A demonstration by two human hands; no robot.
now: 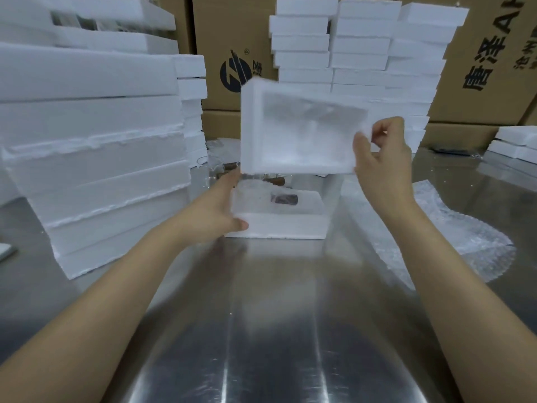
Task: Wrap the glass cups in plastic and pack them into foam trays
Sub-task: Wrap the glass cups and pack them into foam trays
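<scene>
Along the near edge, the steel desk (276,330) shines with streaked glare. Toward its middle, the left grip (215,210) clasps the left end of a lower foam tray (279,226), where a wrapped glass cup (286,199) lies in the hollow. Above it, the right grip (383,164) pinches the right rim of an upper foam tray (302,132), tilted with its hollow toward the camera. Plastic sheets (453,228) lie by the right edge. Foam stacks (93,141) line the left and far edges, with cardboard boxes (232,33) behind.
</scene>
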